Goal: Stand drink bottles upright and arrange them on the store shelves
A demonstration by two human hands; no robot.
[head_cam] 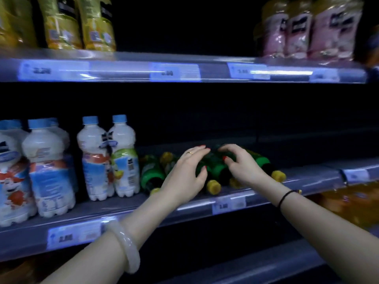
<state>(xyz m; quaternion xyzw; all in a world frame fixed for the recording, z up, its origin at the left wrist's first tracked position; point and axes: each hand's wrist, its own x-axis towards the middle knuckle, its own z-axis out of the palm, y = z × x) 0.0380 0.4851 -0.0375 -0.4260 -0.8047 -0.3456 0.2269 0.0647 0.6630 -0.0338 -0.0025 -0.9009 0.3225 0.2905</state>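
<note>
Several green bottles (218, 170) with yellow caps lie on their sides in a heap on the middle shelf (307, 177), caps toward the front edge. My left hand (187, 173) reaches over the heap's left part, its fingers nearly straight and resting on a bottle, the thumb spread apart. My right hand (241, 166) is just to its right, fingers and thumb curled over the top of one lying green bottle (230, 155). Another green bottle (261, 160) lies to the right of that hand. The bottles under my palms are partly hidden.
White bottles (106, 158) with blue caps stand upright on the same shelf, left of the heap. The upper shelf (123, 68) carries yellow bottles (96, 23) at the left and pink bottles (299, 29) at the right. Orange drinks (352, 201) sit lower right. The shelf behind the heap is dark.
</note>
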